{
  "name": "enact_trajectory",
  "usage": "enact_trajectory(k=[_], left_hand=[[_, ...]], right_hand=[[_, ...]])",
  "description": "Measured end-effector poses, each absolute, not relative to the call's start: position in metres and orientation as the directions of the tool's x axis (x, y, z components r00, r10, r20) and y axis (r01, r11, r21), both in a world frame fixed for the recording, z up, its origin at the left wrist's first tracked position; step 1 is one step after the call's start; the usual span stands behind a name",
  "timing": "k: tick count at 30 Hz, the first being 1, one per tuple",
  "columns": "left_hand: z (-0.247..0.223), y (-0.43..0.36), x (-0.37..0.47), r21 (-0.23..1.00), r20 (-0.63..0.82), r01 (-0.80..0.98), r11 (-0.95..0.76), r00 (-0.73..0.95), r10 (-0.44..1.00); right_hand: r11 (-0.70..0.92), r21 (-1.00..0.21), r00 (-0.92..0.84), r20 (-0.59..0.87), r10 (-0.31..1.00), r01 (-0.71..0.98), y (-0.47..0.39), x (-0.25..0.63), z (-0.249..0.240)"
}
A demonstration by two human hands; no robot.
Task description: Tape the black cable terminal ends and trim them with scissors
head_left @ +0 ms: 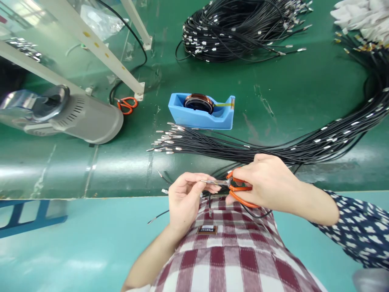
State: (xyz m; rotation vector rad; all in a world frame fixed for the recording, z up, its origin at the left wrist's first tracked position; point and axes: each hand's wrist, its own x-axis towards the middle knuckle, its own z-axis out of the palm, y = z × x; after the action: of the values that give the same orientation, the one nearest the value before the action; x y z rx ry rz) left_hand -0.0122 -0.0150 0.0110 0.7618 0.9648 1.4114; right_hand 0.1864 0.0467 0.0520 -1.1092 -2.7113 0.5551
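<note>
I have the right hand (264,182) grasping a pair of orange-handled snips (228,184), its fingers wrapped about the grips, and the silvery blades point across to the left hand (187,198). Over there I see the thumb and fingertips drawn together right at the tips of the blades; from my end I cannot tell whether they pinch the metal, a cable end or both, as the spot is too small to make out. Both hands are above the front edge of the green table (291,97), just before a red-and-white checked apron (226,259)

Around and below the hands I find a few loose black cables (159,216), one end sticking out to the left beneath the left wrist, another curving below the snips. Just beyond the hands lies a long bundle of black cables (219,148), its pale-tagged ends fanned toward the left and its length sweeping up to the right, where it nears a heap of white cloth (364,18)

Next to the fanned ends I have a blue tape dispenser (200,119) with a roll of amber tape (199,104) seated in it. Farther back sits a big coil of black cables (234,32). On my left a grey rounded device (91,117) lies near a clear stand (103,52) on pale legs, and a second orange-handled pair (127,105) rests between them, well apart from both hands
</note>
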Motion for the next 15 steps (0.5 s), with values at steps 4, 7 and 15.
enact_trajectory(k=[4,7,15], left_hand=[[0.011,-0.016,-0.012,0.908,-0.110,-0.415,0.063,-0.091,0.990],[0.011,-0.015,-0.012,0.914,-0.133,-0.396,0.085,-0.093,0.987],[0.004,-0.013,-0.014,0.912,-0.110,-0.405,0.067,-0.083,0.990]], right_hand=[[0.641,-0.397,-0.718,-0.069,0.693,0.657,0.048,0.187,0.051],[0.598,-0.430,-0.708,-0.156,0.689,0.676,0.051,0.186,0.049],[0.395,-0.671,-0.717,-0.302,0.629,0.628,0.056,0.185,0.040]])
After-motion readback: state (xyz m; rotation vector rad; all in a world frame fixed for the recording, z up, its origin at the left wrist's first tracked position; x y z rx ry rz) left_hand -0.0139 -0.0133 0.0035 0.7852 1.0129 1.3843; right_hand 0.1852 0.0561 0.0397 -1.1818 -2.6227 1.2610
